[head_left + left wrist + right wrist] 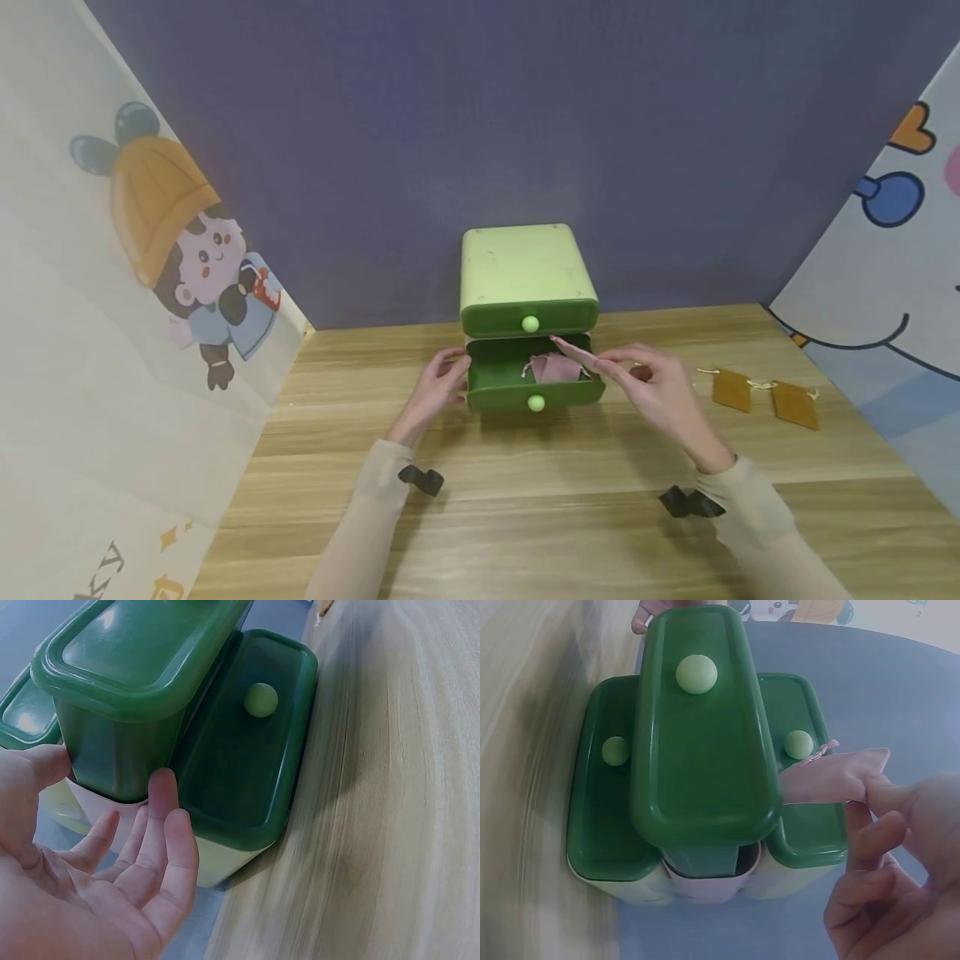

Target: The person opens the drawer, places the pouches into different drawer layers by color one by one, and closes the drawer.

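A small drawer cabinet has its green middle drawer pulled out. Inside that drawer lies a pink drawstring pouch. Over the drawer's right side, my right hand pinches a second pink drawstring pouch between thumb and fingers; its corded end points left over the drawer. My left hand is at the drawer's left side, its fingers loosely bent, with thumb and fingertips at or very near the side wall. The top drawer and bottom drawer are closed.
Two mustard-brown drawstring pouches, a nearer-left one and a farther-right one, lie on the wooden table to the right. A dark blue-grey wall stands behind the cabinet, with printed panels at both sides.
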`<state>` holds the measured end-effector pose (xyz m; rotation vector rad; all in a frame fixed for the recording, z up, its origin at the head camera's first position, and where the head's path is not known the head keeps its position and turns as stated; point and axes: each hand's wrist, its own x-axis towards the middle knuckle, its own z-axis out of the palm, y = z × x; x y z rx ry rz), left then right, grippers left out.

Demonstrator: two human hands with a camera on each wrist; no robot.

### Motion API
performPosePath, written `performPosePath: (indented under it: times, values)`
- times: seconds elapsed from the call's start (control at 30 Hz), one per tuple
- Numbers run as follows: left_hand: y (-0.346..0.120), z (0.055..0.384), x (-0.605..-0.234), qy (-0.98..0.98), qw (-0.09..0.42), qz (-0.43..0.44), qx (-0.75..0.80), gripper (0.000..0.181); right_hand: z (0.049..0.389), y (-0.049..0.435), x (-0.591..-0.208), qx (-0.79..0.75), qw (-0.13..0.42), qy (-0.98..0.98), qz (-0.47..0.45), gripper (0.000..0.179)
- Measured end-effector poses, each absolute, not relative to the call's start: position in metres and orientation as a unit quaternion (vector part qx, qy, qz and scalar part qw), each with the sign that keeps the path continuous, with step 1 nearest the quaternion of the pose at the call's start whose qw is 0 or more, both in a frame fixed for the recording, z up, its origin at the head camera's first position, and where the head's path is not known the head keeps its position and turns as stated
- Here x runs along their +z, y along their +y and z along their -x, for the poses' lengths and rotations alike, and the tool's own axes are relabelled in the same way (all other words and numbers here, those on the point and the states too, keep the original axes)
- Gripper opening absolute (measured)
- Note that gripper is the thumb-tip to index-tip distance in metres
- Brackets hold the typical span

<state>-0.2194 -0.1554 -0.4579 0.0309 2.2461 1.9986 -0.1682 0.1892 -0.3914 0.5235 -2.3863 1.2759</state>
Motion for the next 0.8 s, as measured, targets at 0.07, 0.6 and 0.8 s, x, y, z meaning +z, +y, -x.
performPosePath:
  times: [0.07, 0.6, 0.8]
  values:
    - [-0.156, 0.219, -0.457, 0.746, 0.067, -0.01, 0.662, 0.059, 0.17, 0.187, -0.392, 0.457, 0.187, -0.85, -0.185, 0.009]
    - [-0.155, 0.221, -0.457, 0.747, 0.07, -0.01, 0.661, 0.058, 0.183, 0.174, -0.397, 0.453, 0.179, -0.853, -0.188, 0.01]
    - [-0.155, 0.22, -0.457, 0.752, 0.064, -0.007, 0.656, 0.059, 0.187, 0.168, -0.403, 0.452, 0.161, -0.857, -0.191, 0.01]
